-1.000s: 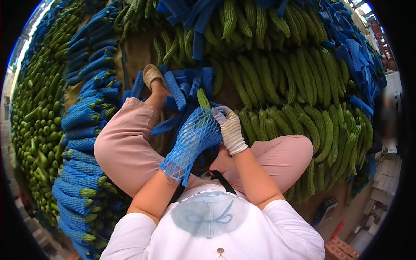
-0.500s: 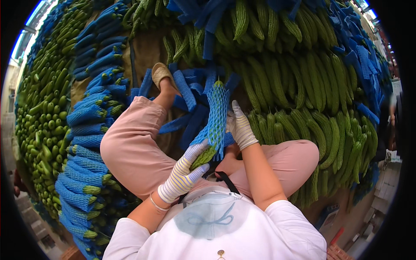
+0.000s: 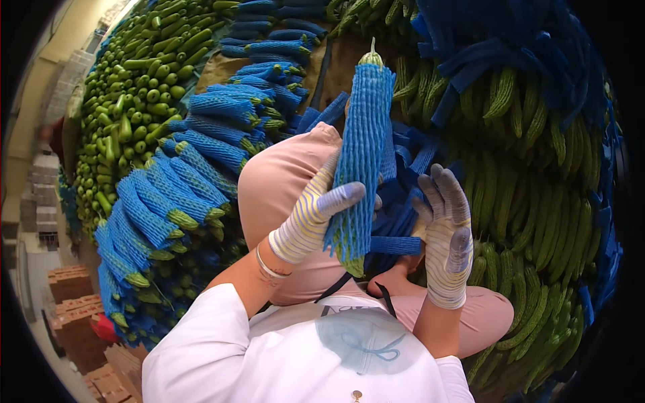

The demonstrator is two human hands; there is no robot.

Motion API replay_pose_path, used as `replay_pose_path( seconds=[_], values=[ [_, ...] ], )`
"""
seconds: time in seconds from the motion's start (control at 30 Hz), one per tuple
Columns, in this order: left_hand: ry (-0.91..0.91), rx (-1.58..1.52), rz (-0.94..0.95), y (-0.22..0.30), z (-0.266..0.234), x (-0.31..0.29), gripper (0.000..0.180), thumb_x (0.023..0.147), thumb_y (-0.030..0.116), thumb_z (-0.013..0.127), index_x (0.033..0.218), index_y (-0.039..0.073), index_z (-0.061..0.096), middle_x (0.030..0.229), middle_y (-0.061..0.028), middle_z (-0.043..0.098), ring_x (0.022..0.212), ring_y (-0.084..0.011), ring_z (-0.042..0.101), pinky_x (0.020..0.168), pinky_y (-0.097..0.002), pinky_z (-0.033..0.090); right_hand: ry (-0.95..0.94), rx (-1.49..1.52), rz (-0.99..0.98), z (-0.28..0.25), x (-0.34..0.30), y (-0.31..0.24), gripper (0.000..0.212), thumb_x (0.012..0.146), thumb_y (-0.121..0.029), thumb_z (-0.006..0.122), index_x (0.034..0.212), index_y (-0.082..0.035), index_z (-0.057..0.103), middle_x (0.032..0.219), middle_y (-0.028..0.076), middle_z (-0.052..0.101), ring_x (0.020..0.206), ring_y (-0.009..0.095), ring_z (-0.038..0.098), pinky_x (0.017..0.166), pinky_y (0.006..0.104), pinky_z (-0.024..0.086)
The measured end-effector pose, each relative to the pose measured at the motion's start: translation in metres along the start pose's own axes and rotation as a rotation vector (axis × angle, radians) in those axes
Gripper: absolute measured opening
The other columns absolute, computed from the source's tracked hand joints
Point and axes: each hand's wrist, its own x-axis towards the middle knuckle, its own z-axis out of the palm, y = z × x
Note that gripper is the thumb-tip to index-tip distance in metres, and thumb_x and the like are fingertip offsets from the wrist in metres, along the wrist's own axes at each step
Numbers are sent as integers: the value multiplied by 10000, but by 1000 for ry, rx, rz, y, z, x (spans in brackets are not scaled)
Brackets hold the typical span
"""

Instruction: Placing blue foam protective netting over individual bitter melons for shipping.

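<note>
My left hand (image 3: 312,211), in a striped glove with grey fingertips, is closed around a long green ribbed gourd (image 3: 371,59). A blue foam net sleeve (image 3: 366,134) covers most of the gourd, leaving its stem end and lower tip bare. The gourd stands nearly lengthwise in front of me, stem end away. To its right, my gloved right hand (image 3: 445,235) is raised and open, fingers spread, apart from the gourd and holding nothing. Loose blue net sleeves (image 3: 396,245) lie between my bent legs, partly hidden behind the gourd.
Sleeved gourds (image 3: 144,208) are stacked in a row on my left, beyond which smooth green vegetables (image 3: 127,127) are heaped. Bare ribbed gourds (image 3: 531,215) lie in layers on the right. More blue sleeves (image 3: 510,40) hang over them. Reddish-brown stacks (image 3: 74,302) stand at lower left.
The sleeved gourd has been lifted up, still in my left hand. My right hand has moved away from it and opened. The view has swung toward the left.
</note>
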Motion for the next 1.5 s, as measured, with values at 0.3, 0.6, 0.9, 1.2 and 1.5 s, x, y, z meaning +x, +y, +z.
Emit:
replay_pose_path(
  seconds=[0.3, 0.6, 0.9, 1.2, 1.5],
  values=[
    [781, -307, 656, 99, -192, 24, 356, 816, 260, 675, 1060, 34, 549, 991, -129, 599, 890, -259, 585, 804, -409, 506, 156, -92, 172, -78, -20, 40, 510, 888, -335, 565, 1248, 12, 467, 1191, 130, 557, 1031, 213, 575, 912, 331, 437],
    [868, -440, 575, 84, -222, 11, 399, 839, 293, 634, 1113, 33, 506, 997, -155, 604, 865, -273, 574, 783, -430, 488, 233, -297, 344, -118, -45, 65, 444, 892, -298, 579, 1212, -2, 495, 1076, 101, 595, 916, 172, 609, 823, 288, 471],
    [1001, -536, 672, 109, -295, 29, 393, 792, 299, 683, 1040, 28, 545, 910, -124, 607, 777, -261, 605, 697, -425, 526, 288, -435, 490, -143, -60, 81, 411, 882, -288, 602, 1175, -11, 521, 978, 79, 598, 799, 139, 605, 715, 244, 491],
    [1762, -14, 358, 240, -439, -58, 737, 814, 500, 576, 1334, 9, 396, 1376, -163, 411, 1197, -293, 448, 987, -433, 371, 287, -524, 530, -152, -65, 89, 357, 905, -224, 569, 1170, 12, 528, 1003, 84, 598, 810, 127, 591, 729, 235, 490],
    [704, 393, 827, 169, -193, 66, 399, 908, 181, 540, 1271, 29, 475, 1096, -129, 606, 1052, -185, 579, 917, -303, 448, 27, -714, 548, -120, -21, 97, 346, 869, -134, 566, 1161, 49, 533, 1060, 158, 611, 952, 211, 600, 855, 309, 462]
  ],
)
